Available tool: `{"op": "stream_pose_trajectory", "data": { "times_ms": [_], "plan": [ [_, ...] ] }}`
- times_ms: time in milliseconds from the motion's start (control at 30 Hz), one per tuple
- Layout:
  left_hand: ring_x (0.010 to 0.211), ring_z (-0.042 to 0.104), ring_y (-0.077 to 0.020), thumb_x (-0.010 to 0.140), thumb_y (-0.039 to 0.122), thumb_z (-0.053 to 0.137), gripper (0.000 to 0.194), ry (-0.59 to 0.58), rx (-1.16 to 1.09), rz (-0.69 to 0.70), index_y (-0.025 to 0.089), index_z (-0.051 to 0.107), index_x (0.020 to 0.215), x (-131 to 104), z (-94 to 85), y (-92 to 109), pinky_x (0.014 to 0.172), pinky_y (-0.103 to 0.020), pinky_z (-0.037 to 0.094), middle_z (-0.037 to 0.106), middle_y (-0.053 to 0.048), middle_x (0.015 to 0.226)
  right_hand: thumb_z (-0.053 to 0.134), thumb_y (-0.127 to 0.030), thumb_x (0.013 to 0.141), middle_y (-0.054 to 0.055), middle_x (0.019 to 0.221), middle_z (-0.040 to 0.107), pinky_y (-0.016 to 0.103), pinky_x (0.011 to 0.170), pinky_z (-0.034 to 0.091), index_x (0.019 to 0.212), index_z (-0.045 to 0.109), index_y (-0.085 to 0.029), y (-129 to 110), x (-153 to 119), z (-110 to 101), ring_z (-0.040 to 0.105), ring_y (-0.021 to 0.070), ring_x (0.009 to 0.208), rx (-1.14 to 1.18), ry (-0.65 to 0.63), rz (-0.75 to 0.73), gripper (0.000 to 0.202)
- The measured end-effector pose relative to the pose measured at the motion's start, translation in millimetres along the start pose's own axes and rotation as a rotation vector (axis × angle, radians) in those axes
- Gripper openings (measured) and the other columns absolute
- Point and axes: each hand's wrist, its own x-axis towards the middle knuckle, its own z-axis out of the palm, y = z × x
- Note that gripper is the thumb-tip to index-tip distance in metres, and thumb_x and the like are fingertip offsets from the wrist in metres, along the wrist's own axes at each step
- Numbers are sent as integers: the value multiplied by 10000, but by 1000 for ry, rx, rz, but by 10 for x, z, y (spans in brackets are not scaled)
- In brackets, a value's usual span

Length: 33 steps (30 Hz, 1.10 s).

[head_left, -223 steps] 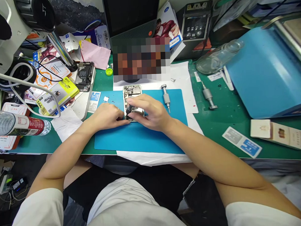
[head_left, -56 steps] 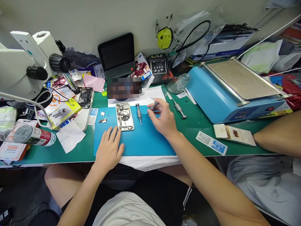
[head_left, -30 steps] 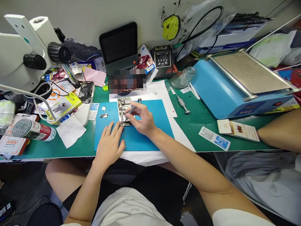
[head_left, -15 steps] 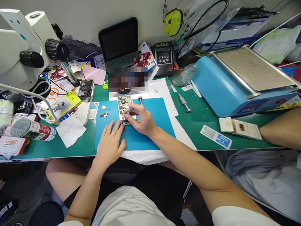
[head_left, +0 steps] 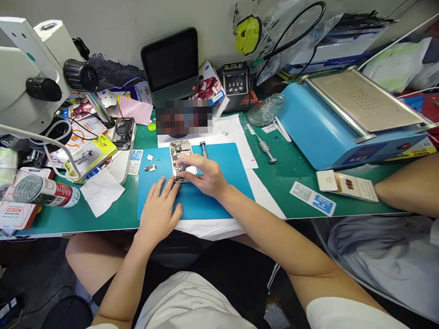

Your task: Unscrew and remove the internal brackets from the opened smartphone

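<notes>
An opened smartphone (head_left: 181, 147) with bare inner parts lies on the blue mat (head_left: 213, 206). My right hand (head_left: 210, 178) pinches a small grey screwdriver (head_left: 182, 168) over the phone's lower half; its tip is too small to make out. My left hand (head_left: 159, 210), a ring on one finger, rests flat on the mat with fingers spread, fingertips at the phone's lower left edge. A second screwdriver (head_left: 203, 149) stands or lies just right of the phone. Small loose phone parts (head_left: 150, 168) lie left of it.
A third screwdriver (head_left: 267, 149) and a glass jar (head_left: 266, 110) lie to the right, before a blue heating-plate machine (head_left: 315, 127). On the left are a plastic bottle (head_left: 43, 189), boxes and a microscope stand (head_left: 52, 50). Another person's arm (head_left: 414, 186) reaches in at right.
My right hand and the screwdriver have shifted slightly down along the phone, with the fingers lower over it. My left hand stays in place. The whole view has moved a little.
</notes>
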Motion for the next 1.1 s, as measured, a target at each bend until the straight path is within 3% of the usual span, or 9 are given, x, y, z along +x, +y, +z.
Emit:
{"op": "stream_pose_trajectory", "data": {
  "times_ms": [367, 633, 800, 933, 1100],
  "plan": [
    [1574, 295, -340, 1037, 296, 444, 566, -5, -11, 1, 180, 395, 1589, 5, -1, -2, 1283, -546, 315, 343, -45, 1696, 614, -139, 976, 65, 1128, 751, 361, 882, 653, 1454, 530, -307, -69, 52, -3, 733, 196, 1035, -6, -28, -53, 514],
    [1572, 296, -342, 1039, 298, 444, 552, -1, -7, 5, 163, 420, 1574, 5, 3, -2, 1284, -548, 313, 349, -54, 1693, 577, -198, 1010, 47, 1080, 754, 385, 866, 656, 1429, 527, -326, -68, 33, -9, 739, 192, 996, -5, -56, 14, 441],
    [1572, 298, -344, 1039, 299, 445, 554, -6, -9, 2, 171, 418, 1577, 6, 6, -2, 1283, -551, 316, 350, -49, 1693, 593, -188, 1000, 57, 1154, 752, 391, 892, 646, 1418, 549, -326, -45, 26, -11, 731, 200, 1037, 73, -58, 9, 443],
    [1573, 299, -345, 1034, 291, 446, 555, -2, -12, 3, 194, 416, 1580, 8, 6, -1, 1279, -560, 320, 348, -49, 1694, 669, -239, 972, 46, 1142, 745, 383, 887, 648, 1417, 546, -355, -21, 31, 1, 723, 206, 1042, 8, -13, 14, 476],
    [1571, 299, -345, 1042, 299, 434, 547, -5, -8, 7, 179, 420, 1576, 10, 2, -2, 1280, -555, 317, 351, -49, 1692, 575, -198, 1005, 63, 1184, 717, 400, 921, 640, 1455, 523, -360, -26, 24, -9, 709, 215, 1090, -62, -22, 8, 481]
  ]
}}
